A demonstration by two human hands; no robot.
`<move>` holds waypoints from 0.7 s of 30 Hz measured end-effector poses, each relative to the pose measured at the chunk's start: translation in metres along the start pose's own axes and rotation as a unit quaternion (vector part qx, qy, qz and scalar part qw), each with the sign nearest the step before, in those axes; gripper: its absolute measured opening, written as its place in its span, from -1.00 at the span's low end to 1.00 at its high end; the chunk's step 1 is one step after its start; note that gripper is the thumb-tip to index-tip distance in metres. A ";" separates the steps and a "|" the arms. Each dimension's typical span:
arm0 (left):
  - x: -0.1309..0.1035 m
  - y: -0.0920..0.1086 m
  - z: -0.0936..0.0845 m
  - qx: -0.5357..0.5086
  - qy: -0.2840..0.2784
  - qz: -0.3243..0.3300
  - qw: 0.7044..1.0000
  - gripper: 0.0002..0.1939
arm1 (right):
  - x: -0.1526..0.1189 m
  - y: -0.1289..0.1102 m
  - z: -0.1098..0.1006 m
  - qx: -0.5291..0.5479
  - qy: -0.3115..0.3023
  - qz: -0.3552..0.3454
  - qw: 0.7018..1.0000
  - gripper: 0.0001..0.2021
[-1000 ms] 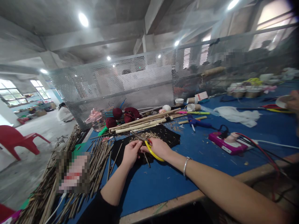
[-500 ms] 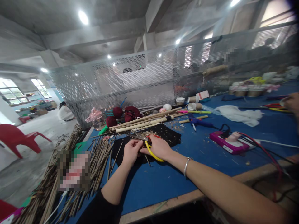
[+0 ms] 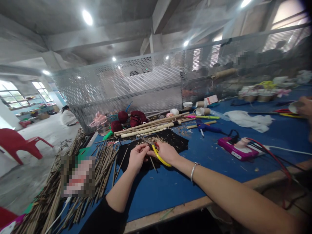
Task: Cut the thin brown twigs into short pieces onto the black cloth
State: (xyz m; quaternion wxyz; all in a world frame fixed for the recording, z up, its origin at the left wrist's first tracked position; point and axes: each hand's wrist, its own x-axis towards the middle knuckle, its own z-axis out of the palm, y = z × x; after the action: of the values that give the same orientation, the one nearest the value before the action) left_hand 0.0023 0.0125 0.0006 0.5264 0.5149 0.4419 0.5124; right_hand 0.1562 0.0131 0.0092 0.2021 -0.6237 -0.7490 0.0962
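Observation:
My right hand [image 3: 168,152] is closed around scissors with yellow handles [image 3: 159,158]. Their metal blades [image 3: 147,141] point up and to the left, over a black cloth [image 3: 179,140] strewn with small wood-coloured cuttings. Close beside the scissors, the fingers of my left hand [image 3: 136,158] are pinched together on a thin twig. One end of this twig [image 3: 153,164] sticks out below the hands, while its upper part is hidden by the fingers. Many similar brown twigs [image 3: 103,170] lie piled to the left of my left hand.
Pale sticks [image 3: 151,130] lie behind the cloth, near dark red balls [image 3: 123,116]. On the right are a blue glue gun [image 3: 207,127], a purple power strip [image 3: 237,149] with cables, and white cloth [image 3: 250,119]. Another person's hand [image 3: 305,107] holds a cup-like object at the far right.
The scissors' blades have shifted slightly, and the red inside of the handle shows less. The twig below my hands shows more. The co-worker's hand at the right has moved a little.

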 end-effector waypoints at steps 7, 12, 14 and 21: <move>0.003 -0.004 -0.001 -0.014 0.010 0.003 1.000 -0.60 | 0.000 -0.002 -0.003 -0.004 -0.015 0.001 1.000 -0.45; 0.004 -0.006 -0.002 -0.015 0.028 0.012 0.999 -0.63 | -0.001 -0.002 -0.002 -0.054 0.002 -0.021 0.998 -0.45; 0.004 -0.006 -0.001 -0.007 0.036 0.009 0.999 -0.64 | -0.003 -0.003 -0.001 -0.055 -0.001 -0.027 0.998 -0.44; 0.004 -0.007 -0.001 0.007 0.031 0.012 0.999 -0.65 | -0.005 -0.007 -0.001 -0.030 -0.003 -0.025 0.999 -0.45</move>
State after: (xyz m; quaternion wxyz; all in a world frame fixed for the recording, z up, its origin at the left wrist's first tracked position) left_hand 0.0021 0.0166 -0.0060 0.5023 0.5076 0.4552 0.5319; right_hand 0.1515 0.0063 0.0121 0.1830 -0.6099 -0.7678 0.0703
